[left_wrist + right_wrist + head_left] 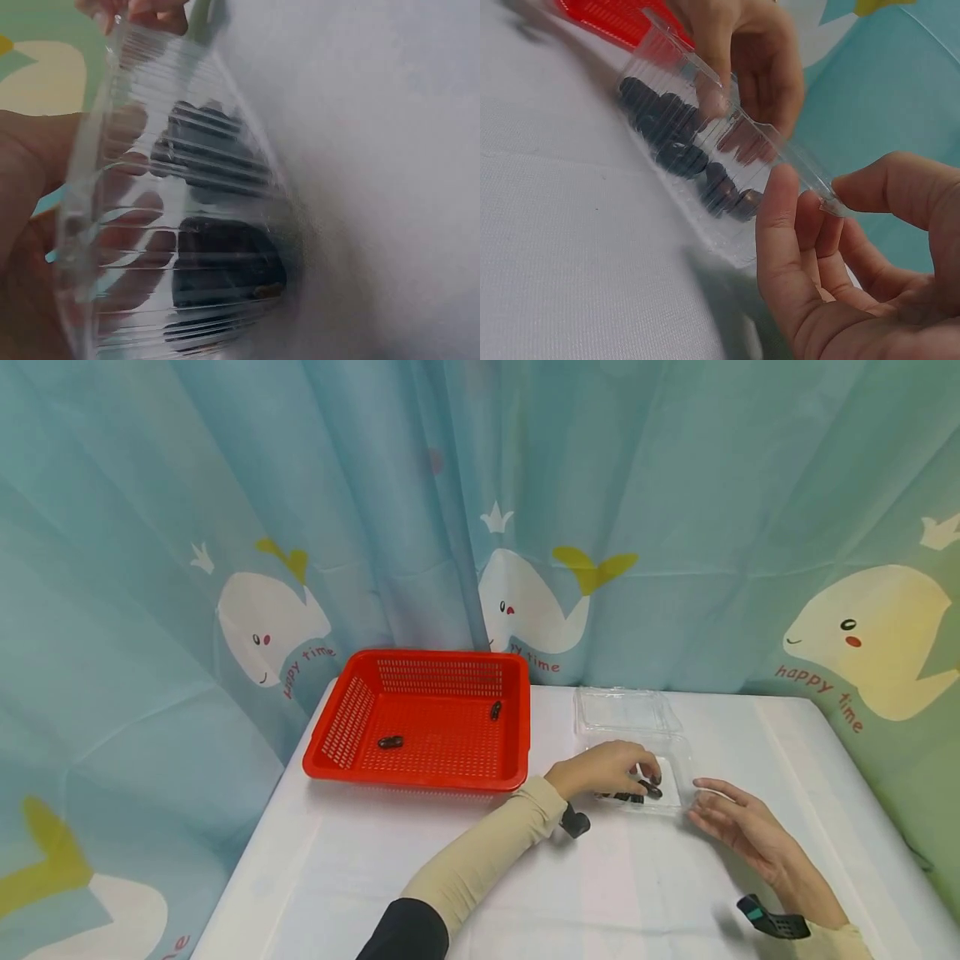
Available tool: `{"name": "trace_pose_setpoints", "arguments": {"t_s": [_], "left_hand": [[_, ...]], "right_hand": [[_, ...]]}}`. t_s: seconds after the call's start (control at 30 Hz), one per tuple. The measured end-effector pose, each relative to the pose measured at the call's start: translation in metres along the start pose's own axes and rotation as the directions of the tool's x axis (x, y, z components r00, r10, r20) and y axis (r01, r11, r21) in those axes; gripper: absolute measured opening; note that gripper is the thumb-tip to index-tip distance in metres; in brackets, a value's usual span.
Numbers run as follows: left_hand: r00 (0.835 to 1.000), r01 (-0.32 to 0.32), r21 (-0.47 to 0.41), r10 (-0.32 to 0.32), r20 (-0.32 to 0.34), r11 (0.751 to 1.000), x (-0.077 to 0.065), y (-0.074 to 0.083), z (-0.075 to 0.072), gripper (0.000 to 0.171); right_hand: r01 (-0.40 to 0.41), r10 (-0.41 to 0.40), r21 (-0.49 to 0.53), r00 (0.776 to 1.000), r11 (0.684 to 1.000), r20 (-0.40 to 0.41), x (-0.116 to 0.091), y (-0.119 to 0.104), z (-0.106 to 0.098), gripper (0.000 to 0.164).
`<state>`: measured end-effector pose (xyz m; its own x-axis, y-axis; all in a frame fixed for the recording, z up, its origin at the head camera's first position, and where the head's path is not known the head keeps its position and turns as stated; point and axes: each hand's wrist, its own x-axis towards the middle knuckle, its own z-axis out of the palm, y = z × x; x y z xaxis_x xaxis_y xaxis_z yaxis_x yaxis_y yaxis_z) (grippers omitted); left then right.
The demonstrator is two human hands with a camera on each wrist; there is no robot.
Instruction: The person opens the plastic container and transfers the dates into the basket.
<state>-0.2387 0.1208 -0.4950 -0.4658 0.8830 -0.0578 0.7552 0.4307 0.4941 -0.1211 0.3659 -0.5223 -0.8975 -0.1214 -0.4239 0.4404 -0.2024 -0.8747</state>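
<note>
Right grip [742,835] holds container [680,774]; dark pieces [681,157] lie beyond.

Clear ribbed-plastic rectangular box [672,781], lid [622,710] open. Small dark-brown oval pieces [682,159] clustered inside; 2 more in red slotted-plastic basket [420,783].

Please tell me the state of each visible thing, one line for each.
Clear rectangular plastic box: open, upright, partly filled.
Its clear plastic lid: open, behind the box.
Dark oval pieces: several lying close together in the box.
Red rectangular plastic basket: open, upright, holding two similar pieces.
Blue whale-print fabric curtain: hanging in folds.
Left bare hand: partly inside the box, grip unclear.
Right bare hand: pinching the box at one corner.
</note>
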Motion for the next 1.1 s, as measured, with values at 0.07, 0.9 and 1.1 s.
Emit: {"name": "trace_pose_setpoints", "arguments": {"t_s": [0.07,0.9,1.1], "left_hand": [[1.000,0.007,0.013,-0.007,0.016,1.000,0.003,-0.001,0.002,0.028],[0.993,0.119,0.281,-0.121,-0.012,0.952,0.022,0.016,0.021,0.011],[0.985,0.174,0.315,-0.170,-0.041,0.933,0.022,0.025,0.024,0.008]], "right_hand": [[-0.005,0.005,-0.010,1.000,1.000,-0.007,0.000,0.001,0.001,0.026],[0.035,-0.035,0.019,0.999,0.999,0.002,-0.002,0.001,0.002,0.025],[0.051,-0.051,0.015,0.999,0.999,0.015,-0.002,0.001,0.002,0.026]]}}
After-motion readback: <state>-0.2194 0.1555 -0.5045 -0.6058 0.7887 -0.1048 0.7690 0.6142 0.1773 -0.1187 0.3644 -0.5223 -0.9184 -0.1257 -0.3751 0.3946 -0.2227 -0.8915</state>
